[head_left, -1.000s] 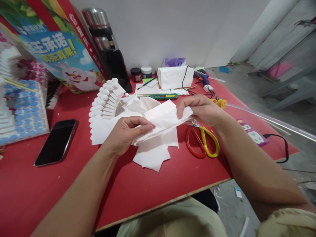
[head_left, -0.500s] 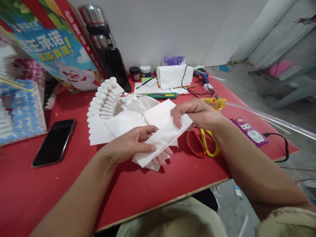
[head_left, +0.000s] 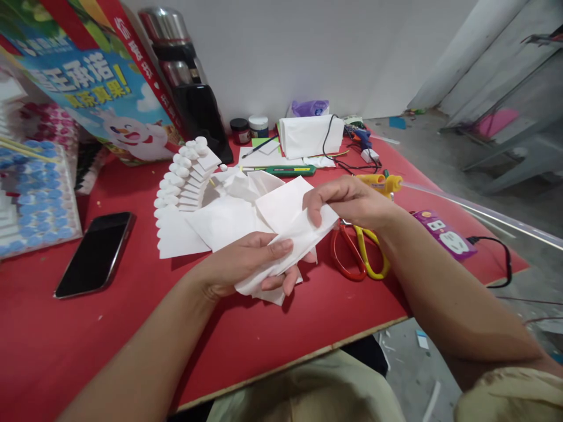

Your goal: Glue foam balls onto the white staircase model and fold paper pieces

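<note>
Our left hand and right hand hold paper. Scissors lie at its three o'clock, a phone at nine.

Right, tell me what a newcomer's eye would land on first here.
Probably the two hands at the centre, holding folded white paper above the red table. Next, the brightly printed package standing at the back left, and the scissors, one handle red and one yellow, lying right of the paper.

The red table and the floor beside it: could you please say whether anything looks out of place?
On the floor, a blue-and-white scrap and a white strip lie loose near the red table, looking like dropped litter; I see no spill.
</note>
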`<state>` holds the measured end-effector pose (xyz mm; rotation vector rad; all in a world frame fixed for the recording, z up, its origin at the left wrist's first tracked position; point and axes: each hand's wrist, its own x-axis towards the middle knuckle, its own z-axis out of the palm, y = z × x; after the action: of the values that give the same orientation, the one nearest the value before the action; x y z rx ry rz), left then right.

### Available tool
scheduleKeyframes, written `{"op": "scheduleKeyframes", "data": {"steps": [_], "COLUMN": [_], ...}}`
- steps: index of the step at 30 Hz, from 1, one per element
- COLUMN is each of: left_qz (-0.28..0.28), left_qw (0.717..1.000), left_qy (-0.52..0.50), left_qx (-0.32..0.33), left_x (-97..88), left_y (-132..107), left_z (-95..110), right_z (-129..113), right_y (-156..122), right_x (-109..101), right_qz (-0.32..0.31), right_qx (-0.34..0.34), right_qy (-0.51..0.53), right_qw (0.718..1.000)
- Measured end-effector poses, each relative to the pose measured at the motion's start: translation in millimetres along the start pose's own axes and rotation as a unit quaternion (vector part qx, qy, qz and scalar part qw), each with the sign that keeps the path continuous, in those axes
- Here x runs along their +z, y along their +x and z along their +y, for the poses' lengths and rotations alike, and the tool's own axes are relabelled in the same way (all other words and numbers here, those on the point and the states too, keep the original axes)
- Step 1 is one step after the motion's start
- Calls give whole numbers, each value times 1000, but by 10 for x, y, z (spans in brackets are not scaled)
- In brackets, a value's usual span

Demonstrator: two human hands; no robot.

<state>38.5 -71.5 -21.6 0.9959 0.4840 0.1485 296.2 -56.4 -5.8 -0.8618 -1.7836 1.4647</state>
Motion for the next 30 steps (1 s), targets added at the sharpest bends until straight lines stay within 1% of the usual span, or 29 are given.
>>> {"op": "scheduleKeyframes", "data": {"steps": [3,5,7,9,12,14,17,19,22,24,25,26,27,28,29,30], "left_qz": [56,106,148,176,186,178,158,153,158,160,159,159,161,167,175,187], "left_qw": [998,993,986,980,978,980,984,985,985,984,984,984,983,982,980,977], "left_qy": [-3,-15,-27,-32,-41,-50,-58,-54,-47,-52,-55,-59,-64,-68,-71,-73], "left_qx": [26,48,68,83,83,71,54,52,56,53,51,52,53,57,62,66], "left_x": [6,12,21,38,77,95,85,56,18,10,9,10,11,11,10,8], "left_y": [21,41,65,89,110,109,92,76,57,50,48,47,47,48,49,50], "left_z": [6,7,1,-8,-15,-13,-6,-3,-1,-1,0,1,4,7,13,20], "right_z": [29,40,38,25,6,6,30,48,21,-65,-128,-198,-268,-329,-373,-394], "right_y": [16,35,62,99,155,171,153,131,110,92,71,37,-14,-81,-164,-257], "right_x": [-32,-21,39,145,304,344,277,196,121,128,147,176,212,251,294,337], "right_qz": [84,122,124,122,157,183,214,233,256,281,293,304,307,287,262,223], "right_qx": [-8,5,31,59,87,77,44,32,19,31,44,63,85,109,143,190], "right_qy": [66,109,122,107,80,95,111,90,26,-49,-106,-179,-270,-375,-484,-566], "right_qw": [994,986,984,985,980,976,969,968,966,958,949,933,909,875,823,771]}}
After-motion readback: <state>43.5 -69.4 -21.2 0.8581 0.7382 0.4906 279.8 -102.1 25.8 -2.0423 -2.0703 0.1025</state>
